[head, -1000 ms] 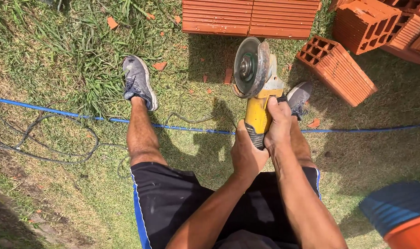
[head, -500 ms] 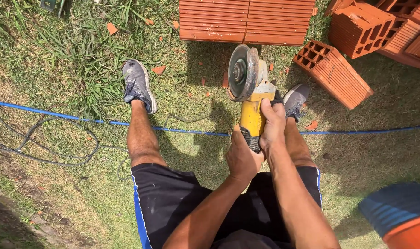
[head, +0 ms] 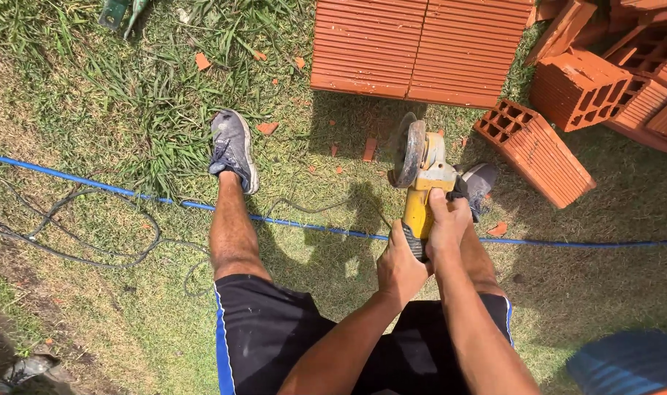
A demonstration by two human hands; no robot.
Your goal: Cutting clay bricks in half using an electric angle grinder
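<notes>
Both hands are on the yellow angle grinder (head: 421, 183), held out in front of the person above the grass (head: 114, 132). The left hand (head: 401, 269) has its grip wrapped tight around the rear of the grinder's body, and the right hand (head: 449, 227) is clamped just ahead of it, thumb laid along the yellow casing. The grey disc (head: 409, 150) stands on edge, pointing away towards the two ribbed red blocks (head: 421, 47) lying flat side by side. A hollow brick (head: 534, 150) lies tilted to the right, near a heap of more bricks. A blue hose (head: 128, 192) runs across the grass behind the legs, with a dark cable (head: 77, 252) looping beside it. The left shoe (head: 233, 148) is planted wide; the right shoe (head: 481, 184) sits just beside the grinder.
</notes>
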